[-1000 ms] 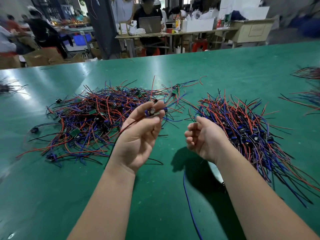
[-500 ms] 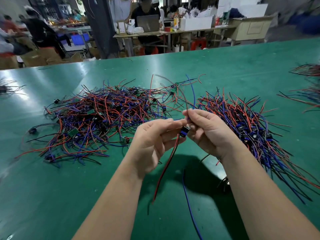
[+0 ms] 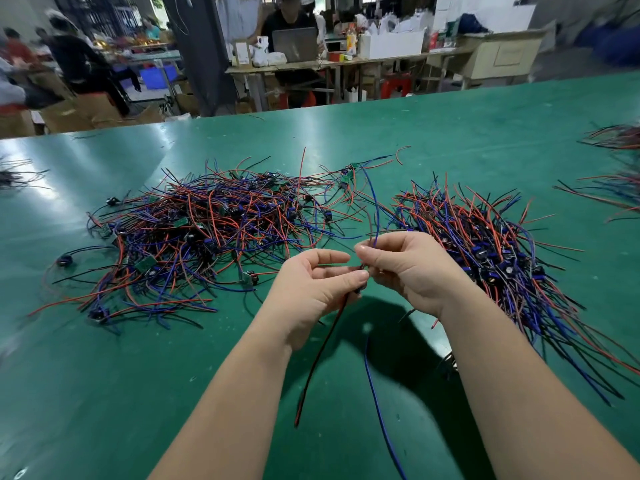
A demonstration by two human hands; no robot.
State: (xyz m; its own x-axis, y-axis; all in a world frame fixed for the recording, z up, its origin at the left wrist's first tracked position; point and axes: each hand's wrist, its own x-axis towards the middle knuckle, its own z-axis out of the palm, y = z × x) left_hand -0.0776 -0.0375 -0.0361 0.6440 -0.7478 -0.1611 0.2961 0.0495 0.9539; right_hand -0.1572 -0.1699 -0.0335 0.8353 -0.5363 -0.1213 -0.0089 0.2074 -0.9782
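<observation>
Both forearms reach in from the near edge, and the hands meet just above the table (image 3: 485, 133), fingertips almost touching. The left hand (image 3: 311, 285) is turned palm inward, its thumb and curled fingers pinching a wired part (image 3: 325, 341). The right hand (image 3: 405, 268) faces it knuckles up, fingers bent, gripping the same part from the other side.

There are two hands and one held part, which sits in the air between the two big heaps. The loose tangle (image 3: 207, 230) of red, blue and black wires lies to the left. The tidier pile (image 3: 502, 265), its wires lying roughly parallel, is to the right. Smaller heaps are cut off at the table's edges: two at the right (image 3: 616, 161) and one at the left (image 3: 14, 174). A single blue wire (image 3: 377, 393) lies on the table between the forearms.

The part's long axis runs near to far. Its red-and-black lead hangs from the left hand toward the person, slanting left. Its blue lead (image 3: 376, 209) rises from the right hand and curves away.
</observation>
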